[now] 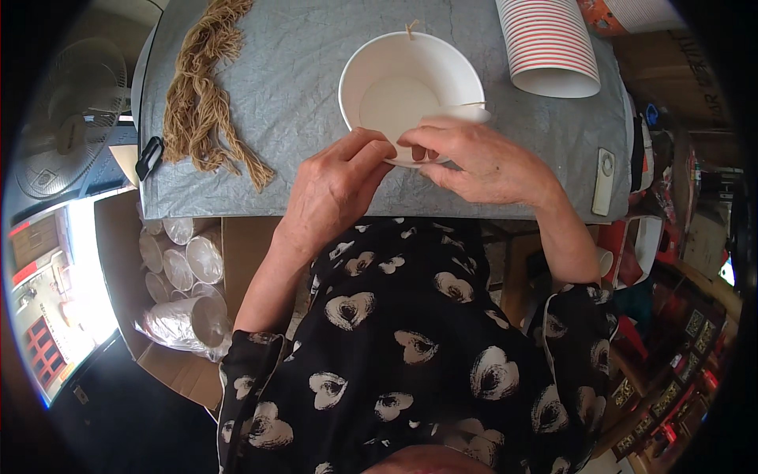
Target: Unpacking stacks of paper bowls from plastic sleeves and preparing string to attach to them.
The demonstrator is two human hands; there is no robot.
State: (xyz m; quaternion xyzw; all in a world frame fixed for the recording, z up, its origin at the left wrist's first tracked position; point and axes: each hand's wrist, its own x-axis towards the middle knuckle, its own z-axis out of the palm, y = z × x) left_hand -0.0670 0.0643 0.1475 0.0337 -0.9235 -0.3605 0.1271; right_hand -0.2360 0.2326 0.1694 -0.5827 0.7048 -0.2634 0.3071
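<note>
A large white paper tub [371,75] stands on the grey-covered table, its mouth towards me. A short piece of tan string [411,29] is fixed at its far rim, and another bit of string [474,104] shows at the right rim. My left hand [335,170] pinches the near rim, thumb and fingers closed. Just to its right, my right hand [482,162] is at the same rim with its fingers curled in. A blurred white object [462,115] shows above its knuckles; its kind, and what the fingertips hold, I cannot make out.
A hank of tan twine [197,103] lies left, near a black clip [148,158]. Far right is a stack of paper tubs [550,47]; a pale remote-like device [603,182] lies nearer. Below left, a cardboard box [185,379] holds wrapped cups. A fan [71,118] stands left.
</note>
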